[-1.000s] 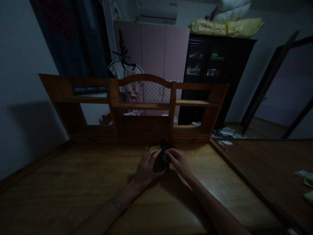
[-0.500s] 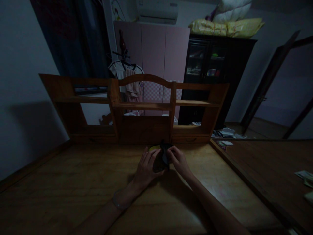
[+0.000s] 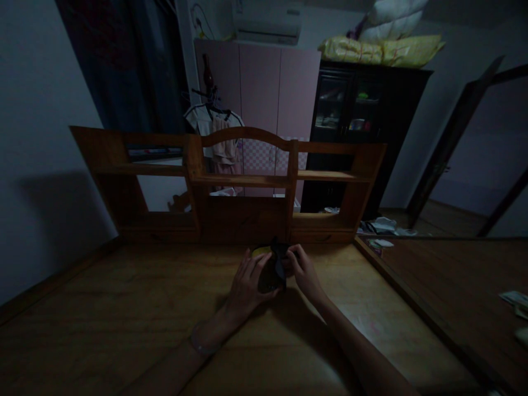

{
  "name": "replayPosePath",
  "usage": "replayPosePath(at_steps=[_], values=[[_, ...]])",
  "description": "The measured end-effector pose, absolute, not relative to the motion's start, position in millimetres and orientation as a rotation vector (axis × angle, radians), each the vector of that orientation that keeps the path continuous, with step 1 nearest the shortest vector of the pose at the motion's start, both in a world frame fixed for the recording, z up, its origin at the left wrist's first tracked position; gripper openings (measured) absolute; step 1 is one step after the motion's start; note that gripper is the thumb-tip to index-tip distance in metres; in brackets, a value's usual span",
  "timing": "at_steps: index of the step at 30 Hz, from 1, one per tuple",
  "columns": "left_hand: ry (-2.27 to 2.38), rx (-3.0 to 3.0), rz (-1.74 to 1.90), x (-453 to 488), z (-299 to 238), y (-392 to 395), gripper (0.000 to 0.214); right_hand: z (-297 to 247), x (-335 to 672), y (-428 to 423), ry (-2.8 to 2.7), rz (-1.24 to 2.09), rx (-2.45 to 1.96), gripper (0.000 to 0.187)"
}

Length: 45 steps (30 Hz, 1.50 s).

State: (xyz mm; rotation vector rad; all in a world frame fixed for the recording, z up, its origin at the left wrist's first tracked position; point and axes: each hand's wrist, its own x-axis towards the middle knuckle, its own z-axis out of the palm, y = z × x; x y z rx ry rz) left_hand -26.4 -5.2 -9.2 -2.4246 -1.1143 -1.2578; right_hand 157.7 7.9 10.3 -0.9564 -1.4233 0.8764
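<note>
A small dark packet-like thing [image 3: 279,270] with a yellow patch at its far left stands over the wooden tabletop [image 3: 165,308]. Its exact kind is too dark to make out. My left hand [image 3: 247,279] is wrapped round its left side, the thumb along its near lower edge. A band circles my left wrist. At the packet's upper right side, the fingers of my right hand [image 3: 303,272] are bent and pinched on the dark edge. My own fingers hide part of the packet.
A wooden shelf unit [image 3: 243,179] with drawers rises along the table's far edge. To the left is a white wall [image 3: 37,220]; on the right, a raised wooden rim [image 3: 412,297] borders another brown surface with papers [image 3: 513,298]. Behind stand a pink wardrobe [image 3: 259,88] and a black cabinet [image 3: 371,121].
My right hand has shifted slightly at the packet's right edge, its fingers a little farther right and more raised. The left hand keeps its hold. The camera view has tilted very slightly.
</note>
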Motion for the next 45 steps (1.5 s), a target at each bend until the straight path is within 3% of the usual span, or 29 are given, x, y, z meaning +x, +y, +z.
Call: replayPosePath(at_steps=[6, 10, 17, 35, 45], values=[[-1.117, -2.462, -1.261, -27, -9, -5, 0.080, 14, 158, 3, -1.422, 0.957, -0.960, 0.034], [-1.084, -2.487, -1.249, -27, -9, -5, 0.079, 13, 156, 2, -1.623, 0.806, -0.953, 0.039], [-1.071, -2.498, -1.270, -26, -12, -5, 0.078, 10, 152, 1, -1.806, 0.584, -0.859, 0.028], [-0.969, -2.500, -1.208, -27, -7, -8, 0.073, 13, 151, -6, -1.709, 1.112, -0.824, 0.034], [-0.956, -2.556, -1.156, -24, -10, -7, 0.081, -16, 147, 7, -1.810, 0.801, -0.968, 0.039]])
